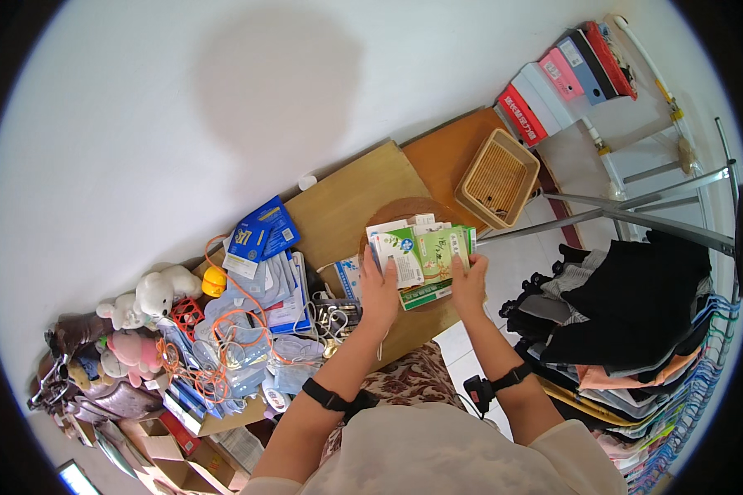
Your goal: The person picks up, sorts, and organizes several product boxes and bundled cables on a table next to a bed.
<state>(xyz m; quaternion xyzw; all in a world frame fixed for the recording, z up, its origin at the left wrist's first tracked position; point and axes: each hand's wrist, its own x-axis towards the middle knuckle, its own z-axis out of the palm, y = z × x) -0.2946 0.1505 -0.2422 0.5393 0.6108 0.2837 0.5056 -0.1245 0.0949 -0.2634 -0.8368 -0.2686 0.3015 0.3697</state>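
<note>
Several flat cardboard boxes, white and green, sit in a bunch on a round brown tray or mat [377, 216] on the table. My left hand [380, 295] grips the left side of the bunch, its thumb against a white box with a green leaf pattern [404, 262]. On the opposite side, my right hand [470, 285] is closed around the edge of a light green box [442, 250]. A darker green box [427, 295] lies lower, between the hands. More white boxes show behind; my palms hide parts of the bunch.
A wicker basket [462, 198] stands at the far right of the wooden table [338, 198]. Blue packets [262, 231], tangled orange cord [215, 371] and plush toys [167, 293] crowd the left. Clothes [627, 305] hang on a rack at right; shoeboxes [545, 99] are stacked behind.
</note>
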